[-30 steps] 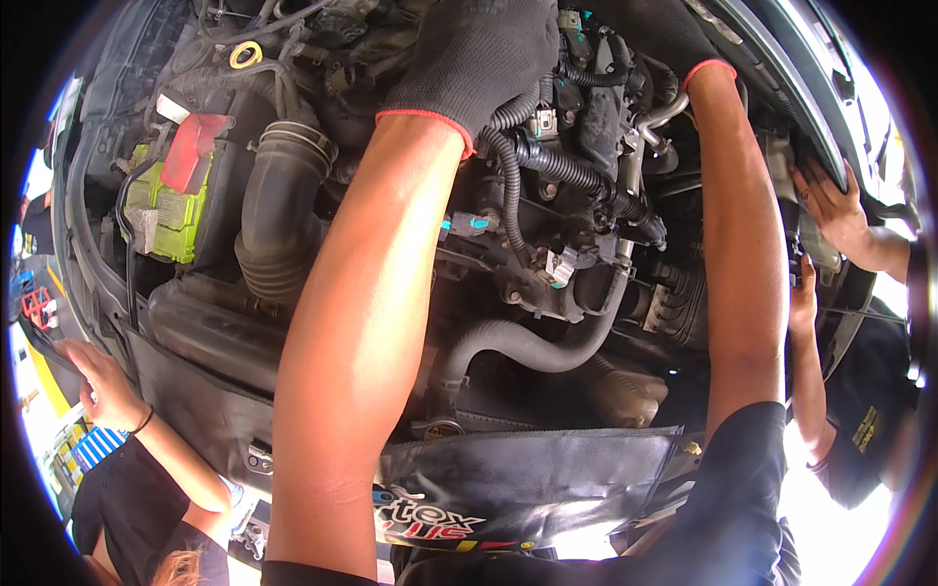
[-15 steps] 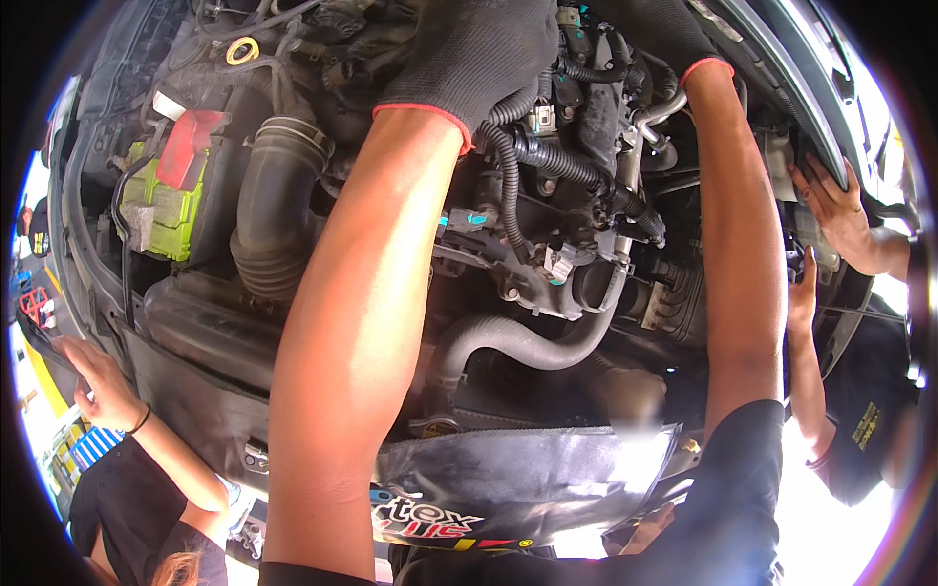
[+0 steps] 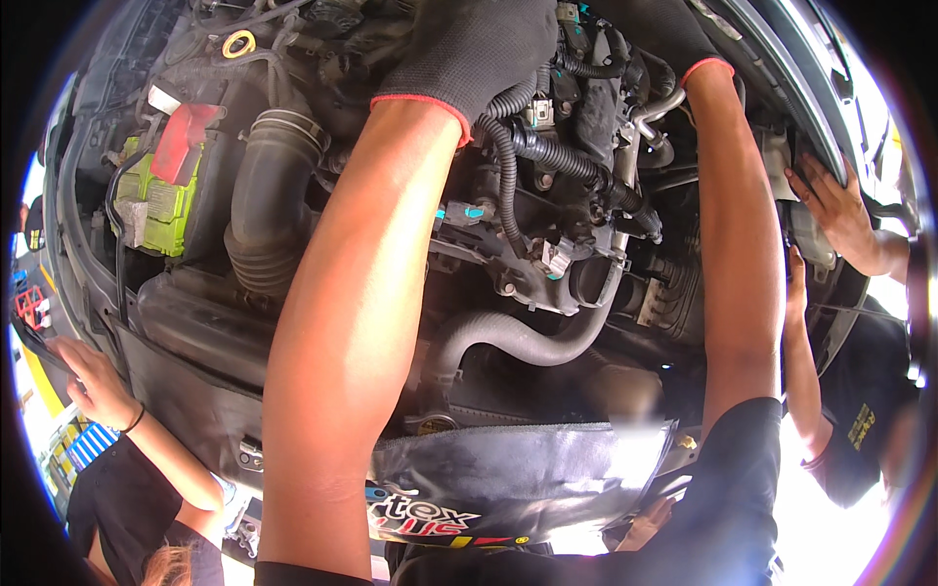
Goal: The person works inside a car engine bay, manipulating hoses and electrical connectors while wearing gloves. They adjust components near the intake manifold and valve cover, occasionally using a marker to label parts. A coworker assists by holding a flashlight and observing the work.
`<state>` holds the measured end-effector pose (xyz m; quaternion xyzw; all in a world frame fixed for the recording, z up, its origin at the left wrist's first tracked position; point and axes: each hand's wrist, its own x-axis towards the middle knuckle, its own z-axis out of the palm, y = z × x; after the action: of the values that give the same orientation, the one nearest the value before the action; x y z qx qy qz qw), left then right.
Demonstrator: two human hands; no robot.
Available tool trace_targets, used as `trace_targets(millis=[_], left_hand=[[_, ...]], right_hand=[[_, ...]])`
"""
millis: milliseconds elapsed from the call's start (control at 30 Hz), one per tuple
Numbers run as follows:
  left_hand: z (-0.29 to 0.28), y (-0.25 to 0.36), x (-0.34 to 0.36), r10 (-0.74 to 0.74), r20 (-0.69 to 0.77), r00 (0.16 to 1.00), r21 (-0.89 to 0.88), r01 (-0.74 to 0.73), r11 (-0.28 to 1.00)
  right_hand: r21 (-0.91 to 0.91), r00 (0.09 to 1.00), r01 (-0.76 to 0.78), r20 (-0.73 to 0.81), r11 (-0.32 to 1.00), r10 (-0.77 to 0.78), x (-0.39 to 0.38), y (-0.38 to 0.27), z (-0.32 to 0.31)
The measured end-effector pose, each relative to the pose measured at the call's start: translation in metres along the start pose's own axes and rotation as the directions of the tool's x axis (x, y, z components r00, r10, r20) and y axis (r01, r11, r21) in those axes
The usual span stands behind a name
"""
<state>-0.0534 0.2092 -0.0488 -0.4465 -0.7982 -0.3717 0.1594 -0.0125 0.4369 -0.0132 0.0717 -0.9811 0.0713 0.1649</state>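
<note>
Both my arms reach over a car's engine bay, in black knit gloves with red cuffs. My left hand [image 3: 479, 59] is at the top edge, over the engine's far side, left of a bundle of ribbed black hoses [image 3: 557, 156]. My right hand [image 3: 660, 34] lies farther right, beyond a metal pipe [image 3: 650, 115]. The fingers of both are out of the picture or hidden, so I cannot see what they touch. Between my forearms are the engine with its connectors [image 3: 555, 256] and a thick curved grey hose [image 3: 518, 337].
A lime-green battery [image 3: 171, 200] with a red cover [image 3: 184, 145] sits left, beside a large air intake duct [image 3: 278, 186]. A black fender cover [image 3: 528, 469] drapes the front edge. One person's hand [image 3: 93, 381] is at the left; another person's hand [image 3: 835, 215] rests on the right fender.
The view has shifted very slightly. My gloved hands stay in about the same place. At the right, a person's lower hand has shifted slightly.
</note>
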Motion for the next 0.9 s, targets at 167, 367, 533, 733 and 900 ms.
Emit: trace_targets(millis=[167, 367, 533, 733, 900], left_hand=[[-0.004, 0.005, -0.004, -0.012, 0.046, 0.999, 0.017, 0.012, 1.000], [-0.006, 0.010, -0.008, 0.145, -0.110, 0.983, 0.199, -0.121, 0.972], [-0.014, 0.002, 0.000, 0.280, -0.157, 0.947, 0.244, -0.237, 0.940], [-0.002, 0.006, 0.008, 0.110, -0.139, 0.984, -0.081, -0.122, 0.989], [-0.074, 0.085, -0.014, -0.012, 0.032, 0.999, -0.214, 0.018, 0.977]], right_hand=[[0.006, 0.995, -0.058, 0.076, 0.998, 0.057, -0.001, -0.007, -0.007], [0.259, 0.999, -0.015, -0.042, 0.966, 0.027, -0.025, -0.036, -0.030], [0.068, 0.960, -0.281, 0.016, 0.957, 0.281, -0.072, -0.085, -0.088], [0.487, 0.820, -0.310, -0.297, 0.816, 0.489, -0.169, -0.140, -0.153], [0.845, 0.559, -0.293, -0.228, 0.447, 0.798, -0.240, -0.225, -0.206]])
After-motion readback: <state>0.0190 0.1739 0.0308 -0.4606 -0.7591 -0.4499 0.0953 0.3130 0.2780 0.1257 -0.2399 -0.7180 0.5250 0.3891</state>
